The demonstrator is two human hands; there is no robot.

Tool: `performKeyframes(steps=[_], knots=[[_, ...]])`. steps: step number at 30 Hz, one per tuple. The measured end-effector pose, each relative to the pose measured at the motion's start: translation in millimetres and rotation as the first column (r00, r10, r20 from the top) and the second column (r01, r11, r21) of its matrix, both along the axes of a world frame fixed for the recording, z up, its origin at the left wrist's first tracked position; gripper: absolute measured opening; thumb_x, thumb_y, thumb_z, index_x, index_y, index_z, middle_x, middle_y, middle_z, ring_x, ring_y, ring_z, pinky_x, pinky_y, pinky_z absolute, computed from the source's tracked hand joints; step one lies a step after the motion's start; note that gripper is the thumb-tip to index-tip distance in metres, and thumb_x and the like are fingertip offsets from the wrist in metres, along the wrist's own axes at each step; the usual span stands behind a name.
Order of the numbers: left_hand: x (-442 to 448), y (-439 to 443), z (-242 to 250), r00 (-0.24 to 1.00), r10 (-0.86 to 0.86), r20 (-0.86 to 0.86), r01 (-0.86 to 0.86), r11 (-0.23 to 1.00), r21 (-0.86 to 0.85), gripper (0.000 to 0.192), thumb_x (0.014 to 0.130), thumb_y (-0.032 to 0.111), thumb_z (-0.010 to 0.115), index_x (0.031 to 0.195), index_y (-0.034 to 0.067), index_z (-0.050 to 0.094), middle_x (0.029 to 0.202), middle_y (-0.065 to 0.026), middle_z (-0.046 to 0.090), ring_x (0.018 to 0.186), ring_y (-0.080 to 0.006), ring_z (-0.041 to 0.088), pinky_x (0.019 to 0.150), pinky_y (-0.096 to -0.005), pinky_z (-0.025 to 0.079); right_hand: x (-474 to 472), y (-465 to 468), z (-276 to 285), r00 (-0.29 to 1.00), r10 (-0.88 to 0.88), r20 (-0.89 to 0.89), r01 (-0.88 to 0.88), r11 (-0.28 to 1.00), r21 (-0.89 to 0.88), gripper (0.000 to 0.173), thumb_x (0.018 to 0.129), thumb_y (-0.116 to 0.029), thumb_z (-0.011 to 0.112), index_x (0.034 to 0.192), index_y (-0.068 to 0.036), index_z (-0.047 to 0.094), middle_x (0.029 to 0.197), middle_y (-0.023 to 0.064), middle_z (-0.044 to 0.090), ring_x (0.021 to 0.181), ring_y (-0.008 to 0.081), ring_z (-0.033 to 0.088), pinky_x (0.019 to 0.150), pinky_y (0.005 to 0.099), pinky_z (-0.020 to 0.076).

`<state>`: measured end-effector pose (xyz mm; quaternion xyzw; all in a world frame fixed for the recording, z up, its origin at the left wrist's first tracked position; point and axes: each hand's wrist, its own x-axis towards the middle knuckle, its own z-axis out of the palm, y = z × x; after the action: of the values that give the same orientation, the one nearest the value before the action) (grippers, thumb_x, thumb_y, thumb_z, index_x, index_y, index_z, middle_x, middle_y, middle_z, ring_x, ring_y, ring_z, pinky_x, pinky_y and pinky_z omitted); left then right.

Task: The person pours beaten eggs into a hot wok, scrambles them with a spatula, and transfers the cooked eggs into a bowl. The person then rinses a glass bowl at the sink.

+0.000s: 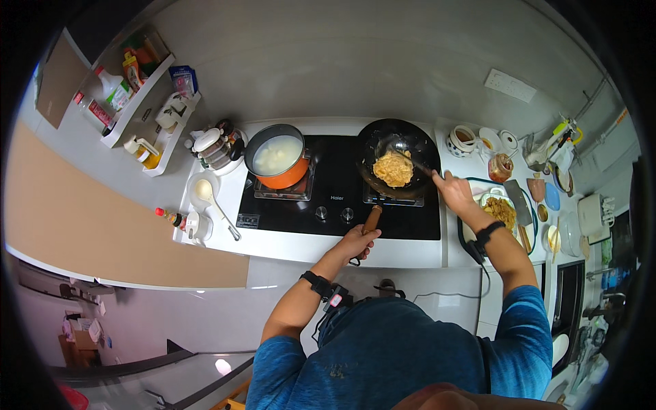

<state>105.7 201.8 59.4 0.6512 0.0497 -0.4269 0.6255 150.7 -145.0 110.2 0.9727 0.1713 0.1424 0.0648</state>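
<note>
A black wok point(423, 146) sits on the right burner of a black gas stove point(333, 210), with a golden, egg-like mass point(393, 170) in it. My left hand point(360, 242) is closed around the wok's wooden handle point(372, 219). My right hand point(455, 190) grips the end of a cooking spatula point(421, 166), whose blade reaches into the wok at the food; the blade is partly hidden by it. On the left burner stands an orange pot point(283, 179) with pale liquid and whitish pieces inside.
Left of the stove are a ladle point(221, 212) on a bowl, a glass teapot point(215, 151) and bottles. Right of it, a board bears a dish of browned food point(499, 212) and a cleaver point(517, 202); jars point(500, 168) stand behind. Wall shelves point(141, 95) hold condiments.
</note>
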Motion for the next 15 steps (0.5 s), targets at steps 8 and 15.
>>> performKeyframes(steps=[8,15], knots=[[1,1,-4,0.999,0.035,-0.042,-0.037,0.998,-0.042,0.042,0.095,0.038,0.069,0.117,0.009,0.049,0.075,0.0018,0.052,0.055,-0.0088,0.052,0.048,-0.0261,0.046,-17,5,13,0.941,-0.228,-0.251,0.169,0.956,-0.238,0.03,0.089,-0.011,0.057,0.119,-0.013,0.057,0.083,0.0158,0.067,0.068,0.0328,0.07,0.056,0.0438,0.055],[1,1,-7,1.0,0.019,-0.013,-0.02,0.999,-0.045,0.039,0.095,0.038,0.068,0.113,0.01,0.049,0.075,0.0025,0.052,0.055,-0.0086,0.053,0.048,-0.0257,0.046,-15,10,53,0.968,-0.123,-0.22,0.102,0.99,-0.101,0.021,0.09,-0.016,0.059,0.111,-0.011,0.06,0.076,0.0157,0.066,0.067,0.035,0.068,0.058,0.0467,0.0541]])
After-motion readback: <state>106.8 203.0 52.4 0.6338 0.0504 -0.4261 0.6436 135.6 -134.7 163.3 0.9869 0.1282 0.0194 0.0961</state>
